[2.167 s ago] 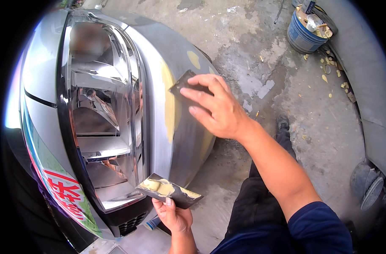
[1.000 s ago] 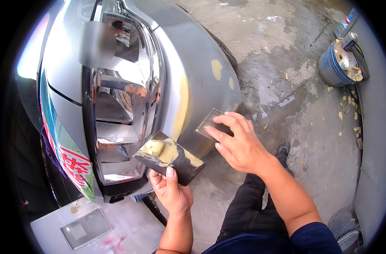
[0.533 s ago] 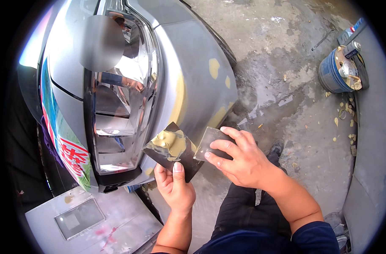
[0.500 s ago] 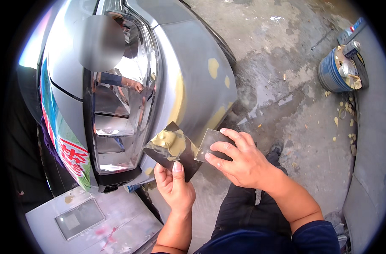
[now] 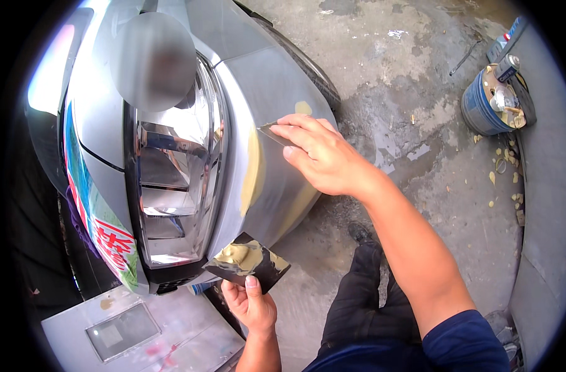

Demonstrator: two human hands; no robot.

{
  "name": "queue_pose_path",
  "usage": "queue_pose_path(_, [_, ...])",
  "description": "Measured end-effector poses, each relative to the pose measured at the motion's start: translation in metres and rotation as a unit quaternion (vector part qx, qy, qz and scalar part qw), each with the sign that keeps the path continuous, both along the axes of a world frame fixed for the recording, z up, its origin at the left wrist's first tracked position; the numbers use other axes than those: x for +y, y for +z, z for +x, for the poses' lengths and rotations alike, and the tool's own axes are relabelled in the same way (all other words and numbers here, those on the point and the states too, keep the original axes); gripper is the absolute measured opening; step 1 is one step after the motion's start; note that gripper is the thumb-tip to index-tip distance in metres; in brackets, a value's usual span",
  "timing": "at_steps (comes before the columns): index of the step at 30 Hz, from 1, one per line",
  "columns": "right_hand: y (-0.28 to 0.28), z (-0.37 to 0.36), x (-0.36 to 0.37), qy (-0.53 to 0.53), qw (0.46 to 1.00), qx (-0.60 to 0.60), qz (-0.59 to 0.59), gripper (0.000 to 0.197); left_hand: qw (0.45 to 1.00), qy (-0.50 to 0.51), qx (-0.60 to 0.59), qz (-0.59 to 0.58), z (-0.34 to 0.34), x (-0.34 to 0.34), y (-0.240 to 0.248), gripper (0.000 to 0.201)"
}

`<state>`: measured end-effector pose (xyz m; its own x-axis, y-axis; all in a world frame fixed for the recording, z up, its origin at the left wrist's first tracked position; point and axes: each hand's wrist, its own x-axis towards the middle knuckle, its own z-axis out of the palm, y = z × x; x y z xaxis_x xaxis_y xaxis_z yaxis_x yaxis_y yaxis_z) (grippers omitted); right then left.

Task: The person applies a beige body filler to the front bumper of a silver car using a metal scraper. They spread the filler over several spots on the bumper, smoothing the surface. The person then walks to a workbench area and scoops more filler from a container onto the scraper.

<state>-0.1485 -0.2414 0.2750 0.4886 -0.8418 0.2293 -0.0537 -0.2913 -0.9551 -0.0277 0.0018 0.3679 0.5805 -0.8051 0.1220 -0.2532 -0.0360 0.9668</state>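
Observation:
My left hand [image 5: 253, 305] pinches a dark square plate [image 5: 273, 271] at its near edge, thumb on top. A mound of yellowish body filler [image 5: 236, 255] lies smeared across that plate. Farther up, my right hand [image 5: 323, 152] grips a thin dark filler spreader [image 5: 278, 135], mostly hidden under the fingers. Its edge is at the grey bumper corner [image 5: 276, 68], beside the top of a long yellow filler stripe [image 5: 252, 177]; whether it touches the surface I cannot tell. Another filler patch [image 5: 303, 108] shows just beyond my right hand.
Left of the stripe is the car's large headlight [image 5: 165, 223]. A pale panel with a rectangular recess [image 5: 199, 328] lies at the lower left. At the right, a blue bucket [image 5: 478, 108] carries a spray can [image 5: 507, 67]; dried filler scraps [image 5: 516, 197] dot the concrete floor nearby.
My right hand has moved the spreader away from the plate, up and left to the bumper. My left hand and the plate have dropped lower in view.

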Motion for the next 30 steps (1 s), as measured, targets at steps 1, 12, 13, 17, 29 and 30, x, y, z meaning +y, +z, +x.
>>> queue_pose_path(1, [0.004,0.003,-0.002,0.005,1.0,0.002,0.003,0.04,1.0,0.006,0.004,0.006,-0.004,0.003,-0.001,0.034])
queue_pose_path(12, [-0.002,0.006,0.008,0.008,0.999,-0.012,0.032,0.038,1.0,0.012,0.016,0.015,-0.005,0.019,-0.005,0.034])
queue_pose_path(13, [0.0,0.008,0.003,0.003,1.0,-0.009,0.029,0.038,1.0,0.013,0.013,0.015,-0.004,0.02,-0.005,0.034])
queue_pose_path(17, [0.005,0.017,-0.003,0.001,0.999,-0.002,0.044,0.039,1.0,0.004,0.008,0.021,0.004,0.023,-0.005,0.035])
queue_pose_path(29, [0.009,0.03,0.052,-0.065,0.995,-0.009,0.075,0.039,0.998,-0.029,0.06,0.002,0.05,0.032,-0.014,0.035])
queue_pose_path(30, [0.01,0.033,0.057,-0.076,0.994,-0.009,0.075,0.039,0.998,-0.031,0.06,0.001,0.055,0.033,-0.015,0.036])
